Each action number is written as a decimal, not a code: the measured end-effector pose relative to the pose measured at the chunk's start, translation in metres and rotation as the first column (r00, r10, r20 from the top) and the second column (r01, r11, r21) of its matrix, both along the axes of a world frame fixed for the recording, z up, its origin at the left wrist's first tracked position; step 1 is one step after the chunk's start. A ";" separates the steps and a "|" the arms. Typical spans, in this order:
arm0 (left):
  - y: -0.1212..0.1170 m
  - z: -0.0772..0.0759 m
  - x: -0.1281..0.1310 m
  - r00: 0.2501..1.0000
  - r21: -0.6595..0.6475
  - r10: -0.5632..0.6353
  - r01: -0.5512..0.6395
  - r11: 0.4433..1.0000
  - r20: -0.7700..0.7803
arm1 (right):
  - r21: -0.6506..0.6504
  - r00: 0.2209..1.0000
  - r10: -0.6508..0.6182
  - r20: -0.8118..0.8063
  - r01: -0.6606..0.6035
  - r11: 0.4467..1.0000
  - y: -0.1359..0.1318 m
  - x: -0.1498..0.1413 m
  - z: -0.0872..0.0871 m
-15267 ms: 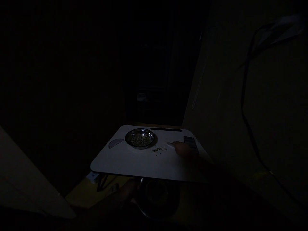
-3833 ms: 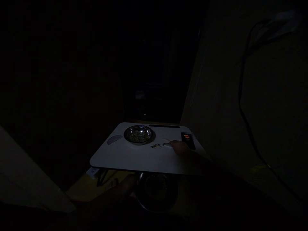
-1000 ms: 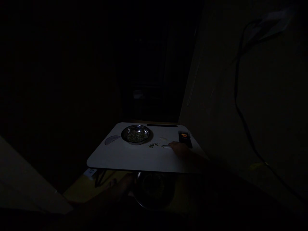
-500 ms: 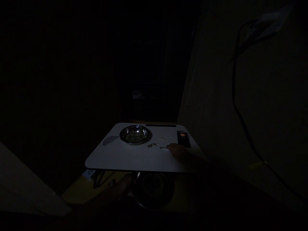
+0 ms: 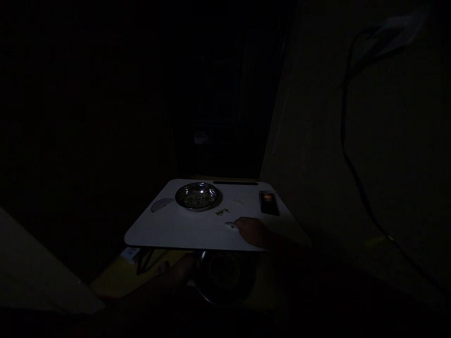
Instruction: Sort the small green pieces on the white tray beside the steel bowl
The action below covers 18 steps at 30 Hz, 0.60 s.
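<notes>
The room is very dark. A small white lap table (image 5: pixel 183 230) carries a steel bowl (image 5: pixel 196 196) with green bits in it. A little heap of green bits (image 5: pixel 222 212) lies beside the bowl. My right hand (image 5: pixel 252 231) rests near the table's front edge, closed around a small white object (image 5: pixel 230 226) whose tip shows to its left. Below the table's front edge my left hand (image 5: pixel 183 270) grips the rim of a second steel bowl (image 5: pixel 225 279) that holds dark greens.
A dark phone (image 5: pixel 269 203) lies at the table's right side. A pale half-round mark (image 5: pixel 162 204) sits left of the bowl, a slot (image 5: pixel 235 183) along the far edge. A wall with a hanging black cable (image 5: pixel 347 141) stands to the right.
My right hand has slid toward me and left, from beside the phone to the table's front edge, carrying the white object. The left hand and lower bowl stay put.
</notes>
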State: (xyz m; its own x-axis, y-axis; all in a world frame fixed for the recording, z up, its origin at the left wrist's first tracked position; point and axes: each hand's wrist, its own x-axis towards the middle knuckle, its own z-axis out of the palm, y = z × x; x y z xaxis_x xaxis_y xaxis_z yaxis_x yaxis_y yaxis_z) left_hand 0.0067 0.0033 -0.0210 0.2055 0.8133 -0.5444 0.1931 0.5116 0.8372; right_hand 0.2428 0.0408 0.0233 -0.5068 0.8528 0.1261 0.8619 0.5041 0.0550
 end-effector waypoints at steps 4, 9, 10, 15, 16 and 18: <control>0.003 -0.003 0.002 0.999 -0.041 0.039 -0.040 0.998 -0.029 | -0.065 0.998 0.004 -0.055 -0.008 0.998 -0.008 -0.010 0.000; 0.000 0.001 0.000 0.999 0.011 0.022 -0.021 1.000 -0.044 | -0.086 0.988 0.009 -0.156 -0.023 0.996 -0.011 -0.018 -0.007; -0.001 0.003 0.000 0.999 0.012 0.017 -0.016 1.000 -0.042 | -0.087 0.984 0.012 -0.178 -0.028 0.996 -0.012 -0.019 -0.008; 0.000 -0.001 0.000 1.000 0.011 0.009 -0.009 1.000 0.001 | -0.105 0.967 0.040 -0.253 -0.069 0.992 -0.019 -0.029 -0.004; 0.002 -0.004 0.000 1.000 0.019 0.008 -0.008 1.000 0.006 | -0.112 0.965 0.049 -0.259 -0.080 0.990 -0.022 -0.031 -0.002; 0.005 -0.012 -0.001 0.998 0.010 0.065 -0.065 0.998 -0.014 | -0.132 0.964 0.064 -0.259 -0.101 0.986 -0.028 -0.037 0.002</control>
State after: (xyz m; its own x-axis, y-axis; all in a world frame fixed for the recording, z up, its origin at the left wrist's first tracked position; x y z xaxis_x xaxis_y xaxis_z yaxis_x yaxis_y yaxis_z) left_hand 0.0056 0.0080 -0.0328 0.1443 0.8298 -0.5391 0.1711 0.5156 0.8396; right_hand 0.2059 0.0130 0.0258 -0.5435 0.8277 0.1393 0.7932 0.5608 -0.2372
